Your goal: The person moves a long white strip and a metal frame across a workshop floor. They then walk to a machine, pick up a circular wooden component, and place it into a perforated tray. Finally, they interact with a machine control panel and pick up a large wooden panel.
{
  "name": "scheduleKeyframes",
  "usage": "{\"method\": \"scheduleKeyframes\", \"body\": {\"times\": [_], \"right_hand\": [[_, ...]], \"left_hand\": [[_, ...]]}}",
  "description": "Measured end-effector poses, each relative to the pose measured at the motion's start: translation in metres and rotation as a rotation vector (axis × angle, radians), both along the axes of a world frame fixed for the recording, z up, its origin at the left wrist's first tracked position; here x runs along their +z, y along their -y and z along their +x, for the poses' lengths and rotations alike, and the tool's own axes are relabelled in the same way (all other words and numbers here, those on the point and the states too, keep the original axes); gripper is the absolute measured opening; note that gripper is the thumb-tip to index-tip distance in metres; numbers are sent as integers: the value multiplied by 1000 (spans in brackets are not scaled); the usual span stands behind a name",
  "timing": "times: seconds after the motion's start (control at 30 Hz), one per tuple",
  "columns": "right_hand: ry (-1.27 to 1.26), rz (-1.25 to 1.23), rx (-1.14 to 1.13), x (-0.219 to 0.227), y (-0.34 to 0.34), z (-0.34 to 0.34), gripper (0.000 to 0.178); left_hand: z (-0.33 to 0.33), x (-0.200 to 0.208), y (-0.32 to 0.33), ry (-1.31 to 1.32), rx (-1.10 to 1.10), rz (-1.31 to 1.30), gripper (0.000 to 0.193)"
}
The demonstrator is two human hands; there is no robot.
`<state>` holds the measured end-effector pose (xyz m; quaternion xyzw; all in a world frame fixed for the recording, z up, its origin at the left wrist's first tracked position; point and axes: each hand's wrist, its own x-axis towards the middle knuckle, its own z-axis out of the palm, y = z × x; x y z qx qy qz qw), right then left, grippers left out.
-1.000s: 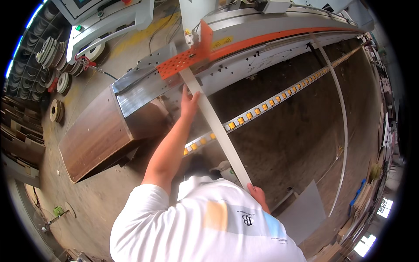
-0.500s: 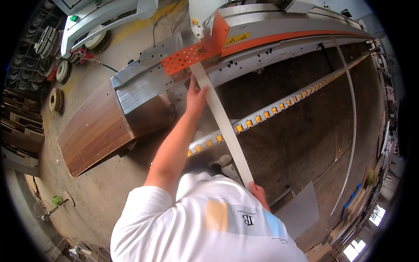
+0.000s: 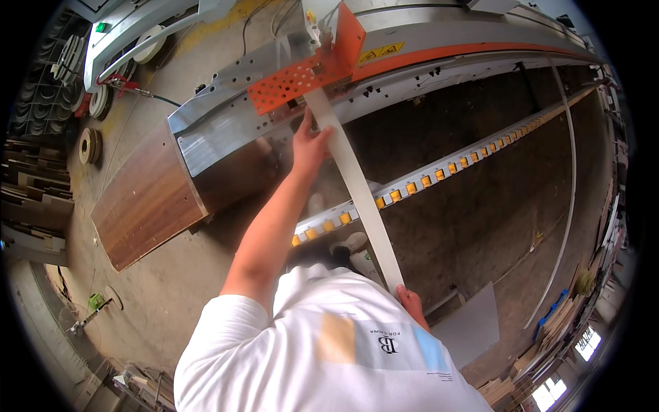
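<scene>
The left hand [image 3: 312, 145] touches a pale strip [image 3: 358, 189] near an orange guard [image 3: 350, 40] – the right hand [image 3: 412, 302] grips its near end – and a rail (yellow rollers along it) [image 3: 439, 167] crosses beneath.

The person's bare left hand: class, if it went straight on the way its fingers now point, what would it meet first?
Probably the perforated orange metal guard, just ahead of the left hand in the picture. Depth is unclear, so the hand might pass underneath instead.

Strip [image 3: 360, 185] passes over roller rail [image 3: 440, 175]; machine [image 3: 439, 41] stands beyond; spool [image 3: 90, 147] lies on floor [image 3: 151, 302], far left.
</scene>
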<state>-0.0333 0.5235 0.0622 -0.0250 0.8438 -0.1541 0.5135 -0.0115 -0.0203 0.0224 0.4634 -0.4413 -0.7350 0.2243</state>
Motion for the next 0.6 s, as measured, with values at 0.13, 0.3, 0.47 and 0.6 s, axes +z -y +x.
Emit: {"method": "scheduleKeyframes", "body": {"times": [0.13, 0.3, 0.47, 0.6], "right_hand": [[-14, -34, -42, -18, -20, -12, 65], [-101, -3, -63, -23, -28, -46, 63], [-71, 23, -36, -11, -29, -95, 64], [-58, -7, -21, -19, -34, -116, 69]], "left_hand": [[-20, 3, -2, -12, 1, 18, 85], [-58, -1, -9, -42, 0, 13, 86], [-92, -10, -20, -97, -5, 0, 87], [-99, -7, -19, -49, -30, -20, 87]]}}
